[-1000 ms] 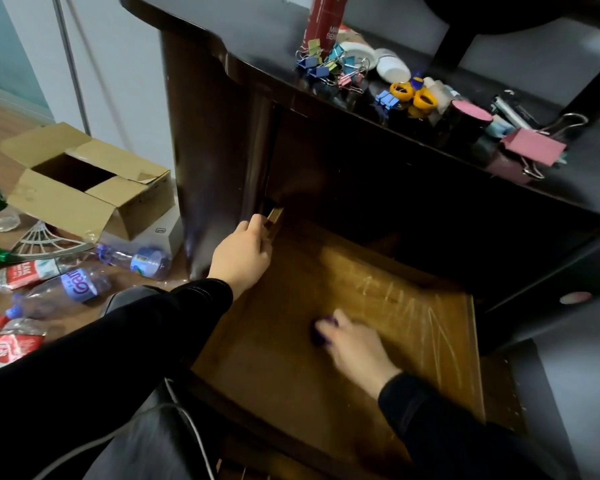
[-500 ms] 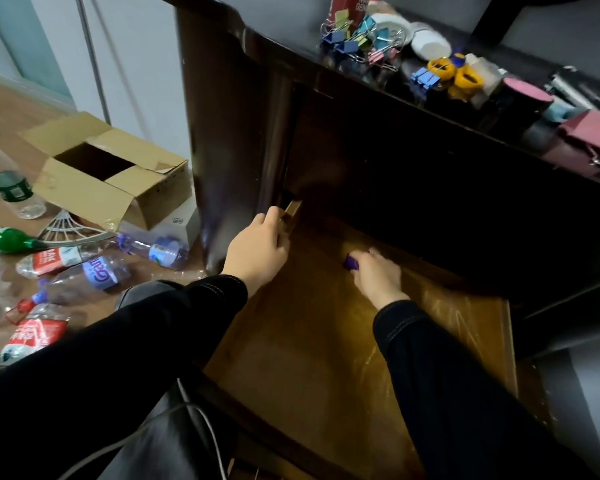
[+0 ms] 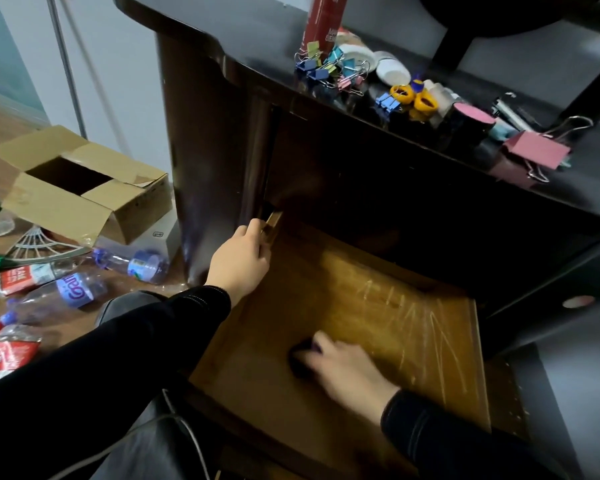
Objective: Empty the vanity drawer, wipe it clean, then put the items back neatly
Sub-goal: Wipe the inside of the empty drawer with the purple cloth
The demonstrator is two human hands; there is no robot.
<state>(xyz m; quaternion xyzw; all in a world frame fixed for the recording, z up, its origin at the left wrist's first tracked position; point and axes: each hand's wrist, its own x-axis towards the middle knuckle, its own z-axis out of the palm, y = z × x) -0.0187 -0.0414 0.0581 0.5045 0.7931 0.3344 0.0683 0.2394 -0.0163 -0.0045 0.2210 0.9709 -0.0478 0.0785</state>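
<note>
The vanity drawer is pulled out and has nothing in it but my hand and cloth; its wooden bottom shows pale scratch marks on the right. My left hand grips the drawer's left side wall near the back corner. My right hand presses a small dark purple cloth against the drawer bottom near its front middle; the hand is motion-blurred and covers most of the cloth. The drawer's items lie on the dark vanity top: coloured binder clips, yellow tape rolls, a large pink clip.
A tall red tube, a white lid and a black cylinder with a pink top also stand on the top. On the floor at left are an open cardboard box and several plastic bottles.
My right hand has slid the cloth from the drawer's back left toward the front middle. My left hand has kept its grip on the drawer side.
</note>
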